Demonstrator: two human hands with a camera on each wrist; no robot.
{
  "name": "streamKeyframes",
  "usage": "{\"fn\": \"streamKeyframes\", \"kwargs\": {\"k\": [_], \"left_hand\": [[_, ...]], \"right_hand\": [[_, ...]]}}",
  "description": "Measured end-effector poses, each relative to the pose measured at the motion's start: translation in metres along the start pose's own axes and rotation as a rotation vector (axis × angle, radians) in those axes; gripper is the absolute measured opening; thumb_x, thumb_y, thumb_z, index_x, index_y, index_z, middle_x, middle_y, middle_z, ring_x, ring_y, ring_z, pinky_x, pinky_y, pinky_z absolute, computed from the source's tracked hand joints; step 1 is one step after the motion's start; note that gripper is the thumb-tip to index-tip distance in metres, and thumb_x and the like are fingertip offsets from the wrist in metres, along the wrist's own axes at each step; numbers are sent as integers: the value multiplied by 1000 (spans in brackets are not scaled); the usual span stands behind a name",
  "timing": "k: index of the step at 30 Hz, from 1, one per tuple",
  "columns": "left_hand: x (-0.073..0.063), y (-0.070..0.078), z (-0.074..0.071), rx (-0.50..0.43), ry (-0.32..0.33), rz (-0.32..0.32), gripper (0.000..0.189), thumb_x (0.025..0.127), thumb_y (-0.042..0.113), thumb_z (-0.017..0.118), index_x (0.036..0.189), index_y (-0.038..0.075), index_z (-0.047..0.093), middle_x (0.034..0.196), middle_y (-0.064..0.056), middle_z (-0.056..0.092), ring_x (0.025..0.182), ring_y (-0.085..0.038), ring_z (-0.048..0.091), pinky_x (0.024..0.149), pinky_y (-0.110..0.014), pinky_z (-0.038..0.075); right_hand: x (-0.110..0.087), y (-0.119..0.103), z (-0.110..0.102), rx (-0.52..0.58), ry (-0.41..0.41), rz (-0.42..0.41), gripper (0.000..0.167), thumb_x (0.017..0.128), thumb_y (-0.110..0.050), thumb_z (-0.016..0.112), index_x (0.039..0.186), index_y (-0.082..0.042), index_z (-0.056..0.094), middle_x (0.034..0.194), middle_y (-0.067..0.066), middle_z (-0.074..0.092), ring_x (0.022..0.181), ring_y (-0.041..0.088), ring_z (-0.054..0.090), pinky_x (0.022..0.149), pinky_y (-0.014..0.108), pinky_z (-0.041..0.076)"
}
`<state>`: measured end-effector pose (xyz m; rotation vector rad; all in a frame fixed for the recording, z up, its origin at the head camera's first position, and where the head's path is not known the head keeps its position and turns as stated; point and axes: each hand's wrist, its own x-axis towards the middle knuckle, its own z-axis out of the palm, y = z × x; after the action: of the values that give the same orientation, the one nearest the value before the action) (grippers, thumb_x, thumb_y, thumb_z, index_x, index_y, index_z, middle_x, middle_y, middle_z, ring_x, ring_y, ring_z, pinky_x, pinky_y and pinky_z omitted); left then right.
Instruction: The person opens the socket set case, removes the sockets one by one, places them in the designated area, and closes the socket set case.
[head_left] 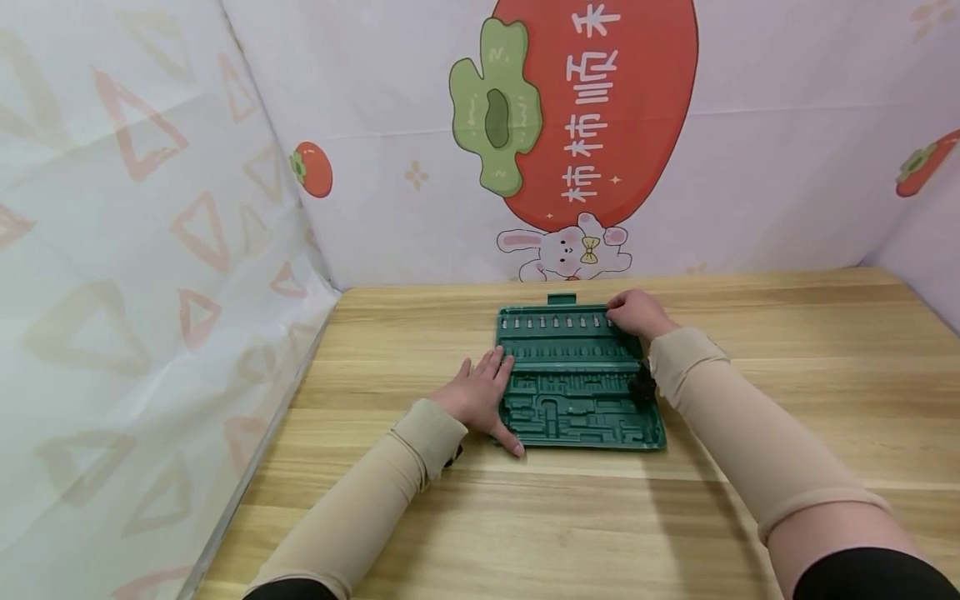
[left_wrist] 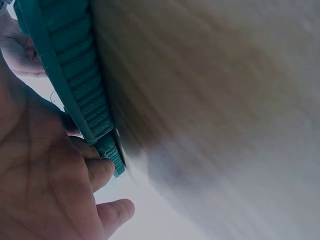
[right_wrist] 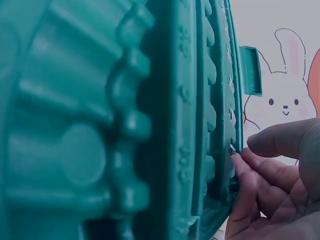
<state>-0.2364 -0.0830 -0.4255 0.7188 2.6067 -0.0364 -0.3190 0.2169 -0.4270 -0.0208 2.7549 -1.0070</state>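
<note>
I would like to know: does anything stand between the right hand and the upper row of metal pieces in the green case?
Nothing visible does. The right hand is at the right end of that row of metal pieces; the left hand rests at the left edge of the green case, clear of the row.

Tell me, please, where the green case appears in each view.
Head: the green case lies open, right of and below centre.
Left wrist: the case slants through the upper left.
Right wrist: the case fills the left and centre.
Landmark: the printed rabbit, shared by head and right wrist.
</note>
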Motion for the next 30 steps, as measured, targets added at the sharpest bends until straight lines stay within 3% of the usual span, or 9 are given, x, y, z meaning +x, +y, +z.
{"fn": "streamKeyframes", "kwargs": {"k": [5,16,23,30], "left_hand": [[1,1,0,1,0,2,145,66,77,83,167,9,4,173,-13,-4,158,-27,-2,124,-53,6],[-2,3,-1,10,-10,0,145,67,76,83,167,8,3,173,-14,-3,158,-27,-1,124,-53,6],[-1,3,-2,7,-8,-3,145,67,76,83,167,8,3,172,-14,-4,158,-27,-1,124,-54,7],[0,2,0,-1,-13,2,146,67,76,83,167,8,2,172,-13,-4,158,-27,-2,124,-54,7]], "right_hand": [[0,4,1,80,23,15,38,105,-9,51,134,14,58,134,33,55,118,44,54,106,55,44],[1,9,4,142,49,6,27,103,-7,55,124,10,57,120,27,56,107,38,52,102,53,45],[-5,10,0,82,30,-81,25,103,-8,57,117,12,61,111,26,60,98,36,54,92,50,48],[-9,9,0,56,34,-98,20,103,-7,57,113,10,60,108,24,59,97,36,54,88,49,48]]}}
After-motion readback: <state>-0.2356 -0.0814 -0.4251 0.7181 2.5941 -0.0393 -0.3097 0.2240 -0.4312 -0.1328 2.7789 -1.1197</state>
